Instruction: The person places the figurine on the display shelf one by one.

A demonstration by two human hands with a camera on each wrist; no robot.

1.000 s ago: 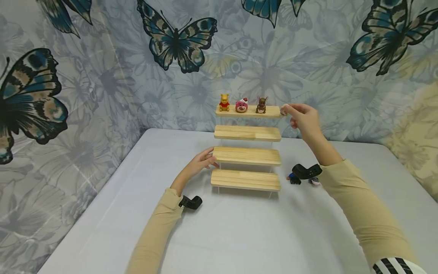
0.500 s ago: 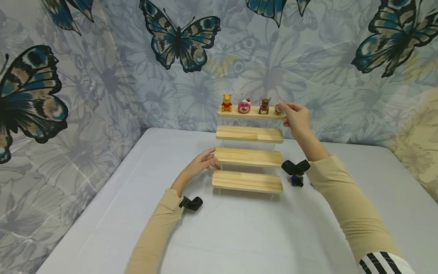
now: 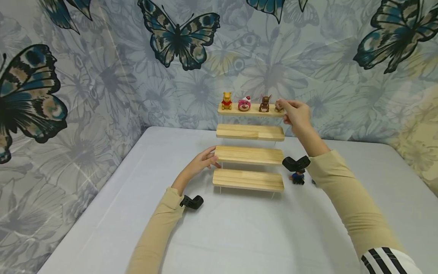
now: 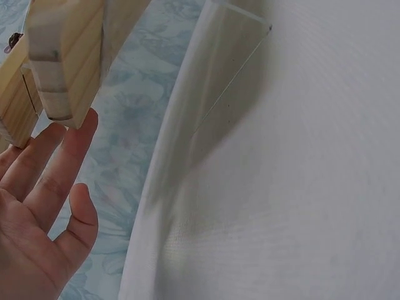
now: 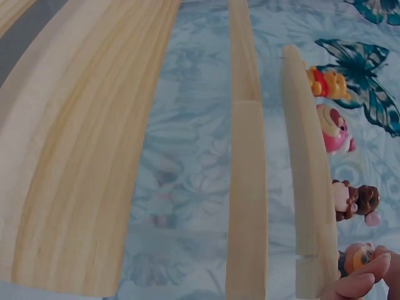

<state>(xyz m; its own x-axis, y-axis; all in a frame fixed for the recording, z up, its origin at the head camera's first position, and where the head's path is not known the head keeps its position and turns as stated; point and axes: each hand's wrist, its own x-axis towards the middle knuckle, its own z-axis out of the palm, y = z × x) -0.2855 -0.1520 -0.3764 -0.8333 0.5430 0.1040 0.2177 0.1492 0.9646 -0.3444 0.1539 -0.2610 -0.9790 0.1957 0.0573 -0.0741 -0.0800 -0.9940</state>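
Observation:
A stepped rack with wooden shelves stands on the white table. Along its top shelf (image 3: pixel 251 111) sit a yellow bear in a red shirt (image 3: pixel 226 101), a pink bear with a Santa hat (image 3: pixel 244 103) and a brown long-eared figurine (image 3: pixel 264 103). At that shelf's right end my right hand (image 3: pixel 297 116) pinches a small figurine (image 5: pixel 356 257), partly covered by the fingers, its base at the shelf's surface. My left hand (image 3: pixel 199 164) touches the left end of the third shelf down (image 3: pixel 249 155); in the left wrist view its extended fingertips (image 4: pixel 89 122) meet the wood.
A small blue-and-black figurine (image 3: pixel 297 177) stands on the table (image 3: pixel 239 232) right of the rack, under the right wrist camera (image 3: pixel 295 163). Another small object (image 3: pixel 313 182) is mostly behind the right sleeve. A butterfly-print cloth (image 3: pixel 113 76) hangs behind.
My right hand has carried the small figurine left, from beyond the top shelf's right end onto that end, and has stayed there since. The left hand keeps its place on the rack.

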